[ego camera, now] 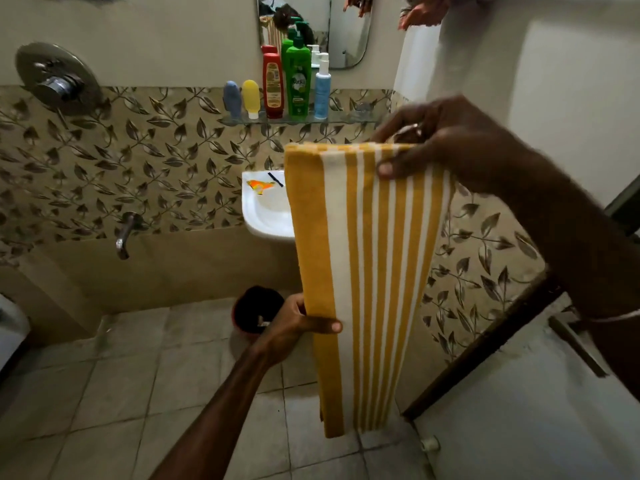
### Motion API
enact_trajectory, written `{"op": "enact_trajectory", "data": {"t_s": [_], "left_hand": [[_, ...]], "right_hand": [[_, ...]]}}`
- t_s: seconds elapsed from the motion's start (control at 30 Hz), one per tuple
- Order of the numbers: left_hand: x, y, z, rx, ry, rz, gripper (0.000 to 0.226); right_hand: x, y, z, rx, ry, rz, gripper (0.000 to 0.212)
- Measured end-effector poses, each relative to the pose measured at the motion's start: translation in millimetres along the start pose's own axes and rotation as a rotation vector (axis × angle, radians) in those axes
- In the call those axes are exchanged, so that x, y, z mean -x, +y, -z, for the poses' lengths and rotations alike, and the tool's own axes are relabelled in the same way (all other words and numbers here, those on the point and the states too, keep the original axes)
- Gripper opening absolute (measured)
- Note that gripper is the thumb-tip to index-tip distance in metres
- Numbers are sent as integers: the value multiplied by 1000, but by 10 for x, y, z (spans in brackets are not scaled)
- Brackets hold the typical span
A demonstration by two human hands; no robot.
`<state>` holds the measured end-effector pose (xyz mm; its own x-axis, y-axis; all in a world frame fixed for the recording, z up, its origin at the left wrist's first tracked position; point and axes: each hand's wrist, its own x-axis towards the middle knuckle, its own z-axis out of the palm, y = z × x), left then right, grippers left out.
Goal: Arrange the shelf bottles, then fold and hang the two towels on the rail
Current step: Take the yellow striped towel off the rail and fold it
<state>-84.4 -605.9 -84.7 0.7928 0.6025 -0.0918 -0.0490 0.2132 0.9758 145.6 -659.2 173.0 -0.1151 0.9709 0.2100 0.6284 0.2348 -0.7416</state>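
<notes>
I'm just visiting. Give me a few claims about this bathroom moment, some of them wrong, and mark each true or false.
1. Both hands hold the striped towel. True: the right hand grips its top, the left hand its side edge.
2. The towel is blue. False: it is yellow and white.
3. Five bottles stand on the glass shelf. True.
4. The green bottle lies on its side. False: it stands upright.
5. The towel lies in the sink. False: it hangs in the air in front of it.
</notes>
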Motion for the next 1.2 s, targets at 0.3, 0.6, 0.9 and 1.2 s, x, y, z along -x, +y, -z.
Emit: {"op": "enact_trajectory", "data": {"t_s": [0.3, 0.6, 0.9, 1.2], "left_hand": [[-201, 301, -175, 146, -38, -19, 49], [-321, 830, -138, 333, 59, -57, 38], [-283, 755, 405, 139, 5, 177, 56], [-244, 733, 623, -112, 148, 307, 50]], "right_hand": [[-479, 50, 683, -433, 196, -115, 25], [151, 1620, -656, -1265, 50, -534, 98], [659, 1629, -1384, -1209, 189, -611, 43], [413, 1385, -1467, -750, 365, -683, 44]]}}
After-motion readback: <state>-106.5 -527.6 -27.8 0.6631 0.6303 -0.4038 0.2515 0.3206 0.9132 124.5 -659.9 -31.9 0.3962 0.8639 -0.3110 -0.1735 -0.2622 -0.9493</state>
